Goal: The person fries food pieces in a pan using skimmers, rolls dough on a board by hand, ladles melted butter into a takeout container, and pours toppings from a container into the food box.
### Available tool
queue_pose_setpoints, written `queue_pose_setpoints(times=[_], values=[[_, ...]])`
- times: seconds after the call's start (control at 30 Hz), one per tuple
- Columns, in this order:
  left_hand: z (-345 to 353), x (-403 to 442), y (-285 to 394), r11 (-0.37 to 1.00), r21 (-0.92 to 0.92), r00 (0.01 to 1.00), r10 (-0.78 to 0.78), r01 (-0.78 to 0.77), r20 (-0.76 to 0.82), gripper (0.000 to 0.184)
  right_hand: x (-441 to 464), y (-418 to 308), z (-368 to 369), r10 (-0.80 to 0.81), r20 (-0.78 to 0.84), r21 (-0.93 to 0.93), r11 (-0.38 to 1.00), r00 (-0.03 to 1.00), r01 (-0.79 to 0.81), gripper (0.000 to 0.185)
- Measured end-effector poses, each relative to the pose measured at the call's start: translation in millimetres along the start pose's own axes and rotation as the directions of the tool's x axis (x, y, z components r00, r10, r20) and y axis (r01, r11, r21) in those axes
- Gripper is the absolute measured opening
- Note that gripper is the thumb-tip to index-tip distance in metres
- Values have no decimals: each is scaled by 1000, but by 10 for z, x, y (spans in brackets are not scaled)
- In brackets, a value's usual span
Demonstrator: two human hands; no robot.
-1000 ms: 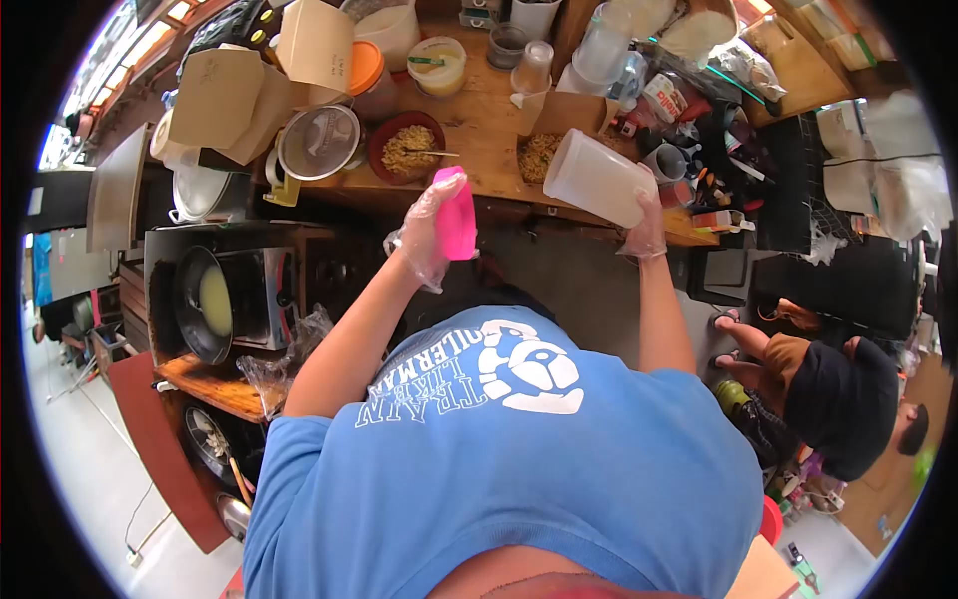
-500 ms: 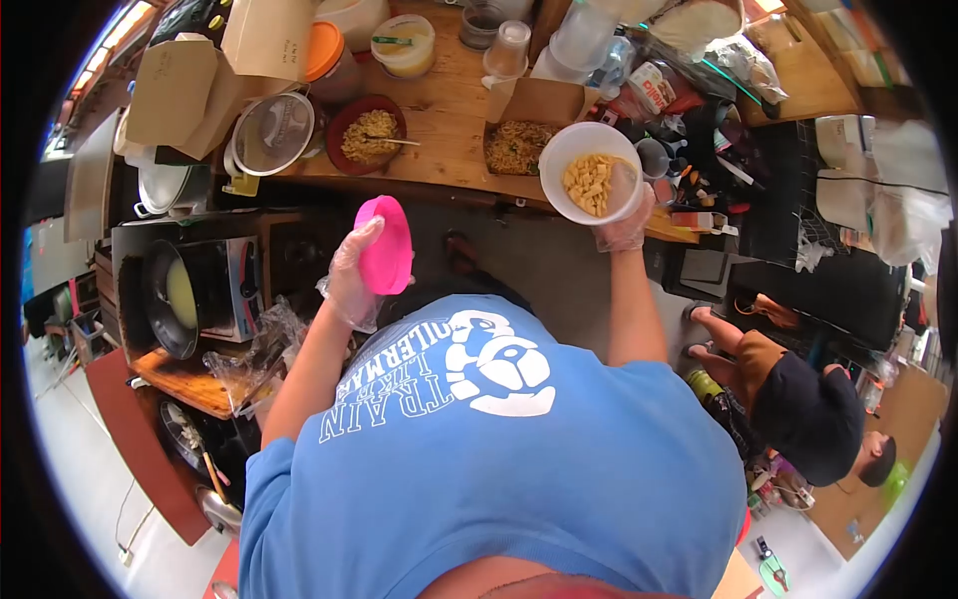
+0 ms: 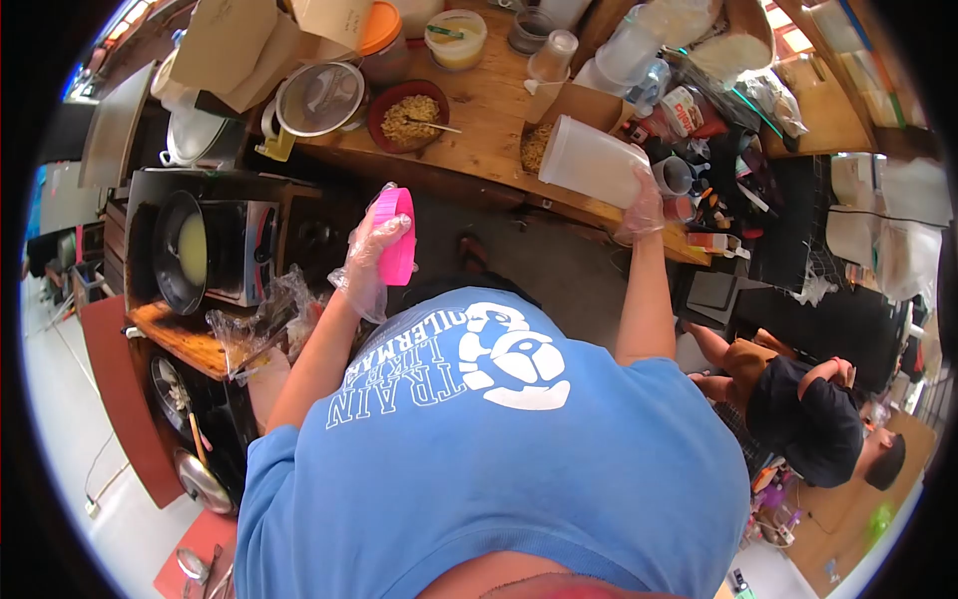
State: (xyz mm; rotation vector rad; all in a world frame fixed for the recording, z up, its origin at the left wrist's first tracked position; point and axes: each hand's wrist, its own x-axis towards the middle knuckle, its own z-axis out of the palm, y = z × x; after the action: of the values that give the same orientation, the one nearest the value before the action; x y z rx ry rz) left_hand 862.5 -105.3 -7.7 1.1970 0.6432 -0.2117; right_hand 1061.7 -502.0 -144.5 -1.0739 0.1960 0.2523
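My left hand, in a clear plastic glove, is closed around the rim of a bright pink lid, held up on edge over the floor gap. My right hand, also gloved, grips the base end of a translucent white tub. The tub is tipped on its side, its mouth facing left over the counter edge; its contents are hidden from me. Partly behind the tub stands an open cardboard food box, with noodle-like food showing inside.
On the wooden counter are a red bowl of crumbly food with a spoon, a lidded tub and a plastic cup. A frying pan sits on a stove at left. Another person is at the right.
My right hand has tipped the tub from upright onto its side, so the pale pieces inside no longer show. The pink lid has turned more edge-on. My view has shifted slightly.
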Motion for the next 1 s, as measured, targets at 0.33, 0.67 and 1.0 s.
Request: queue_pose_setpoints(times=[0.33, 0.67, 1.0], values=[[-148, -240, -7, 999, 17, 997, 51, -50, -49, 82, 81, 10, 51, -13, 1, -77, 997, 1000, 13, 52], [-192, -269, 22, 996, 5, 995, 90, -90, -51, 79, 195, 132, -167, -16, -18, -48, 999, 1000, 16, 44], [-166, -181, 77, 995, -45, 995, 91, -92, -31, 80, 171, 115, -209, -45, -61, -91, 995, 997, 39, 51]])
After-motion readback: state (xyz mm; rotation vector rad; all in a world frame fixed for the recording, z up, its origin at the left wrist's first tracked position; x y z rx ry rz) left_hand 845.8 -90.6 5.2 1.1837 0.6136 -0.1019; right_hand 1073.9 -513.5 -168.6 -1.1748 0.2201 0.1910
